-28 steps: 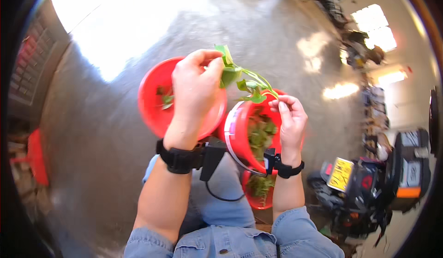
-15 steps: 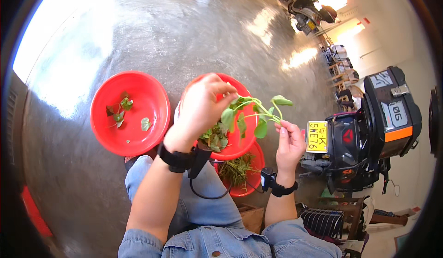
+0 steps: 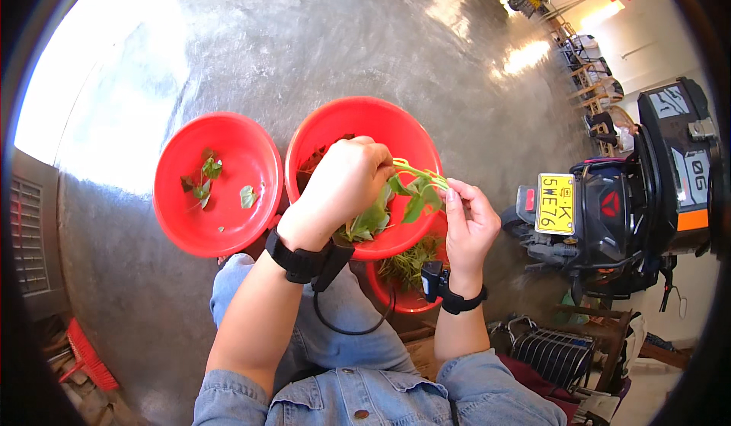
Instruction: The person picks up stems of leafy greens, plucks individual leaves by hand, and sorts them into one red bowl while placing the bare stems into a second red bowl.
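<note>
Several green leafy stems (image 3: 421,185) stretch between my two hands over the right side of a red basin (image 3: 407,133). My right hand (image 3: 472,220) pinches the stems between thumb and fingertips at their right end. Over the basin's middle, my left hand (image 3: 346,186) is closed on the stems' other end, its fingertips partly hidden behind the back of the hand. Green leaves (image 3: 371,224) lie in the basin below my left hand, and my hand and wrist cover part of the pile.
To the left stands another red basin (image 3: 175,197) with a few loose leaves (image 3: 202,190). A third red basin (image 3: 415,303), holding green stalks (image 3: 407,266), sits partly beneath the middle one. A parked motorbike (image 3: 609,201) is at the right; a red broom (image 3: 90,356) lies lower left.
My left hand has moved down and is closer to my right hand. The stems, spread in a wide loop before, now hang lower, with their leaves over the basin. The whole view has shifted slightly.
</note>
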The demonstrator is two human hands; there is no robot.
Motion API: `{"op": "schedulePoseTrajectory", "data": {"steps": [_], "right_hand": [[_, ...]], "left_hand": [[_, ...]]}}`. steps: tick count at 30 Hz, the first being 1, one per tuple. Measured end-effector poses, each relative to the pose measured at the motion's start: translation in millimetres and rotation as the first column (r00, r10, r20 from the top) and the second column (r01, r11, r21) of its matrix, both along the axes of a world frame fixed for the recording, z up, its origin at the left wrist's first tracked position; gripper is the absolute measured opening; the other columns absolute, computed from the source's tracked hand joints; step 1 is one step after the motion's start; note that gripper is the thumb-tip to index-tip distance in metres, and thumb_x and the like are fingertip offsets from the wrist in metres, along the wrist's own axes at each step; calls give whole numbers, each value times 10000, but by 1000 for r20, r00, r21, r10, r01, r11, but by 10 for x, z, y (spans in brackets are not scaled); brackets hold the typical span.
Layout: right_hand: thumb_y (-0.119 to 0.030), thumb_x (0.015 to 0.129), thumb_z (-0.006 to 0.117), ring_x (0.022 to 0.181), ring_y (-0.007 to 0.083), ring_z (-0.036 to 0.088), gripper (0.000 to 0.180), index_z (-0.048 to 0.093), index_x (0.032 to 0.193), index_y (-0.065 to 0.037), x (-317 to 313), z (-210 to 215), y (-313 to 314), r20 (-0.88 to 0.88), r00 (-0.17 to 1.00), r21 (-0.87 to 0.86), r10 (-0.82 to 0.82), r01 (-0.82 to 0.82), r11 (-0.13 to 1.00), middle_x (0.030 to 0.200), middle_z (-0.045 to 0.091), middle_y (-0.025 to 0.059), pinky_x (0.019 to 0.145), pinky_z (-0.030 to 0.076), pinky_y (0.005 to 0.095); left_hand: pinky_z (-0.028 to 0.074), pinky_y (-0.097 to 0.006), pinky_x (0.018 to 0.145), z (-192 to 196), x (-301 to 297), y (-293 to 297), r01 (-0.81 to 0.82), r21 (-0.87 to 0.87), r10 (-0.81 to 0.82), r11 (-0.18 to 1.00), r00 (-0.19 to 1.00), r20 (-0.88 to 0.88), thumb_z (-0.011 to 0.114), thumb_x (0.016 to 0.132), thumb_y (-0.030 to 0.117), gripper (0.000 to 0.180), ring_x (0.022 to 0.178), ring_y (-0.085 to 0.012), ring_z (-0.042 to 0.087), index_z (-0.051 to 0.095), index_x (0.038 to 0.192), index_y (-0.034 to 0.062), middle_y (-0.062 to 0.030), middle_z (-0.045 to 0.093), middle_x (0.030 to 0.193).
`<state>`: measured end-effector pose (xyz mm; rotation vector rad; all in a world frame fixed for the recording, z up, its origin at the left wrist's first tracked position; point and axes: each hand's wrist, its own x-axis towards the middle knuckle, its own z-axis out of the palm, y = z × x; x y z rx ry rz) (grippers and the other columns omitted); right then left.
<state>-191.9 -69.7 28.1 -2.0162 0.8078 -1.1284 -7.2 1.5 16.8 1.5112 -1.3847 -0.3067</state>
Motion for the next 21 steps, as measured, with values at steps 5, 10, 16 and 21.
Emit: {"op": "schedulePoseTrajectory", "data": {"steps": [5,10,16,21], "right_hand": [[22,821,597,738,120,626,122,623,934,60,89,-102,-23,-59,998,-114,-11,5,994,781,648,113,663,488,247],[3,815,618,749,147,647,168,631,975,50,176,-68,10,-162,985,6,-50,52,999,819,669,142,653,501,274],[14,749,663,705,289,655,164,622,907,33,270,-132,239,-265,964,-211,-36,-22,977,800,653,182,617,507,328],[13,750,656,700,282,655,160,627,907,23,347,-62,346,-280,960,-409,-4,-115,905,802,654,176,616,509,341]], "left_hand": [[467,-376,631,-89,21,-22,-141,25,139,990,989,56,639,729,43,90,693,-324,595,645,789,-24,-160,590,735],[468,-342,625,-10,5,-10,-225,-115,217,968,973,-79,631,746,27,79,667,-302,593,643,807,-23,-151,589,737],[448,-221,577,-127,-59,-58,-327,-44,195,944,659,-727,618,843,57,91,649,-46,532,660,846,-23,4,619,719],[445,-225,572,-164,-6,-12,-300,72,225,951,515,-827,606,851,73,104,620,-45,522,665,865,-11,-1,620,697]]}}
